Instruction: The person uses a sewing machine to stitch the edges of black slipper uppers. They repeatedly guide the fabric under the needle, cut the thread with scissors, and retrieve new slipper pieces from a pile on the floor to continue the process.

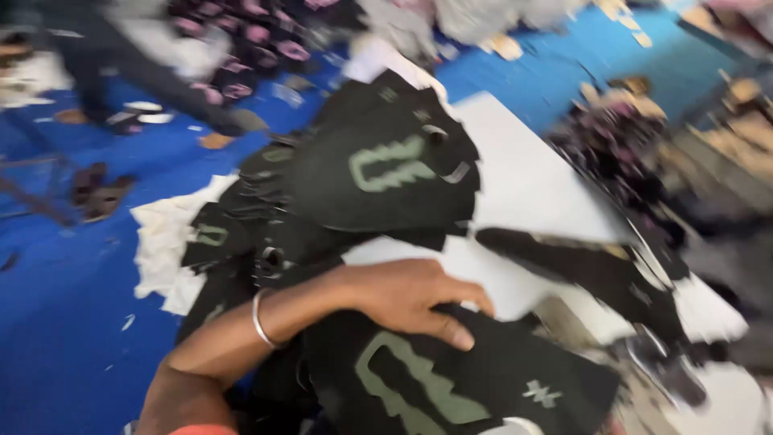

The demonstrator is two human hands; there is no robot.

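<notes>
My left hand [407, 294], a metal bangle [262, 321] on its wrist, reaches in from the lower left and grips the upper edge of a black fabric piece [451, 379] with a pale green mark. The thumb lies on top of the piece and the fingers curl over its edge. Just beyond the hand is a heap of similar black pieces [378, 173], the top one showing the same green mark. They rest on white sheets [531, 177]. My right hand is out of view. The picture is blurred by motion.
Blue floor [72, 322] spreads to the left, strewn with scraps. A crumpled white cloth [161, 242] lies by the heap. Piles of black and pink pieces [250, 48] sit at the back and another dark pile [612, 145] on the right. Sandals [97, 189] lie far left.
</notes>
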